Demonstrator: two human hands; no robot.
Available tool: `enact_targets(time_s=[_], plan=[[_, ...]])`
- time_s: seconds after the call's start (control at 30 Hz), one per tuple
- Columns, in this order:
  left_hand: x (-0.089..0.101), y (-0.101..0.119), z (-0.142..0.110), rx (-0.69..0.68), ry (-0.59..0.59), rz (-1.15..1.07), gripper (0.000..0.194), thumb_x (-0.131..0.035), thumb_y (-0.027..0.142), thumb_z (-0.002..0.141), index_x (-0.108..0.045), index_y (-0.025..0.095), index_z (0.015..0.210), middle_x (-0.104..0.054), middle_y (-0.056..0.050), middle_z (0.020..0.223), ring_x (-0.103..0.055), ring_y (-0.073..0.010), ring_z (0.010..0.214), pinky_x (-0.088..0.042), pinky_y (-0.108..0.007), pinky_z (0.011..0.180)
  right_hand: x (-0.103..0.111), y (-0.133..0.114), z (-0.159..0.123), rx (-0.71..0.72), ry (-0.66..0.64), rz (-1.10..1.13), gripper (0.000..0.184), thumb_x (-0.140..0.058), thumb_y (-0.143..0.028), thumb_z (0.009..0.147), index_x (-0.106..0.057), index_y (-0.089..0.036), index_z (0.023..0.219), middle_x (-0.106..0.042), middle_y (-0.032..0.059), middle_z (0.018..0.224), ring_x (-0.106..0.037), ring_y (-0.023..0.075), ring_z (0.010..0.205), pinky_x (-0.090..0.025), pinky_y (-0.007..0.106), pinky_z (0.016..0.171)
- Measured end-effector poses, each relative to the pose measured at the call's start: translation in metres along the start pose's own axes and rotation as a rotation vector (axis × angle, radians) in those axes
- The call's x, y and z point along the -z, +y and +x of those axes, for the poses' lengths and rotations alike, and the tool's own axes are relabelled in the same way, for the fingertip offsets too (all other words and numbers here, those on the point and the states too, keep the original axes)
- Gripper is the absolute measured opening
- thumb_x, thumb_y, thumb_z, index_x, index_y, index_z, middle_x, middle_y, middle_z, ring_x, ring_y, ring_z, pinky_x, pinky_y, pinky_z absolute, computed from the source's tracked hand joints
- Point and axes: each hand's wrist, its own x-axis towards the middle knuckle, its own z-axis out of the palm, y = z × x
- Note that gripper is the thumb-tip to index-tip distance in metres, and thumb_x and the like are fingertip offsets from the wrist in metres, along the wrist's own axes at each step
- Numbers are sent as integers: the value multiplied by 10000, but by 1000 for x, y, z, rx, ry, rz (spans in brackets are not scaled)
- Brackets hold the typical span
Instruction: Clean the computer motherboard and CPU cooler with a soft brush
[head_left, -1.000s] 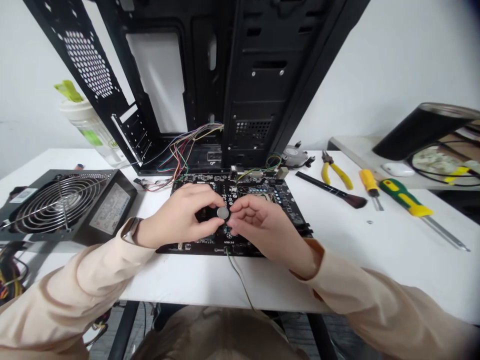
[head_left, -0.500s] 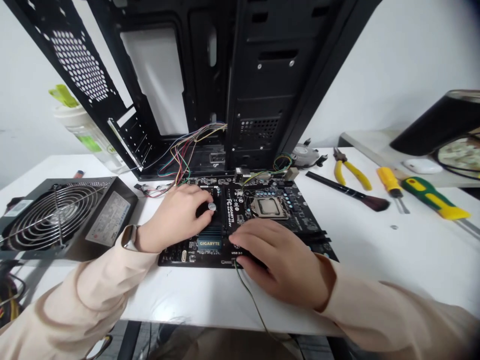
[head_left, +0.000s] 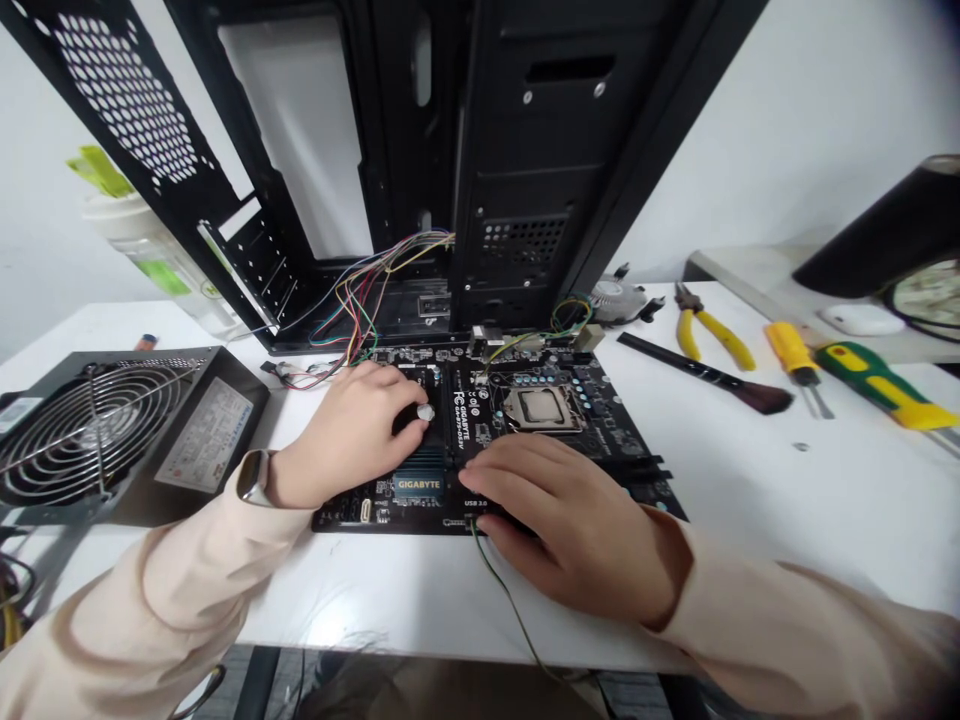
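Observation:
A black Gigabyte motherboard (head_left: 480, 400) lies on the white table, its processor (head_left: 544, 407) showing in the socket. My left hand (head_left: 367, 420) rests over the board's left part, thumb and index finger closed at a small round silver coin cell battery (head_left: 425, 412). Part of the battery is hidden by the fingers. My right hand (head_left: 574, 525) grips the board's front edge, fingers bent over the top and the thumb at the edge. Its palm hides what lies beneath. A thin green wire (head_left: 499, 575) runs from near the thumb down over the table's front edge.
Behind the board stands an open black computer case (head_left: 536, 200) with coloured wires (head_left: 360, 295). A power supply (head_left: 135, 430) sits at left, before a bottle (head_left: 161, 255). Rightward lie a cooler (head_left: 619, 298), brush (head_left: 705, 375), pliers (head_left: 709, 330), a yellow screwdriver (head_left: 791, 350) and a green-yellow one (head_left: 870, 380).
The view has shifted slightly, so the case and tools sit a little differently. Both hands keep nearly the same places on the board.

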Motion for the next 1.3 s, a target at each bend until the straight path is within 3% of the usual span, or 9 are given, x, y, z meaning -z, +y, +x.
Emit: enact_targets(time_s=[0.43, 0.73, 1.03, 1.3], plan=[[-1, -2, -2, 24, 15, -49, 256, -611, 347, 861, -694, 165, 1021, -690, -93, 1009, -608, -294, 977, -469, -473, 902, 0, 2, 0, -4, -30, 19, 210, -477, -142, 890, -625, -125, 1038, -712, 112, 948, -642, 209, 910, -559, 372, 807], [0, 0, -3, 27, 20, -76, 218, -564, 280, 860, -689, 183, 1011, -698, -73, 984, -609, -283, 987, -462, -456, 909, 0, 11, 16, -133, 17, 99, 162, -532, -156, 865, -633, -161, 991, -720, 94, 957, -674, 198, 908, -580, 357, 804], [-7, -2, -3, 26, 66, -111, 201, -560, 236, 841, -708, 178, 964, -710, -69, 938, -601, -281, 933, -466, -450, 880, -23, 20, 42, -235, -221, 21, 306, -553, -293, 884, -651, -134, 1127, -648, 145, 1198, -588, 276, 1128, -478, 508, 1003], [-9, -2, -4, 24, 74, -131, 215, -542, 232, 860, -711, 187, 987, -714, -59, 941, -594, -270, 931, -452, -440, 881, -31, 31, 30, -211, -226, 70, 405, -461, -391, 950, -652, -128, 1193, -615, 158, 1295, -532, 293, 1233, -404, 551, 1078]])
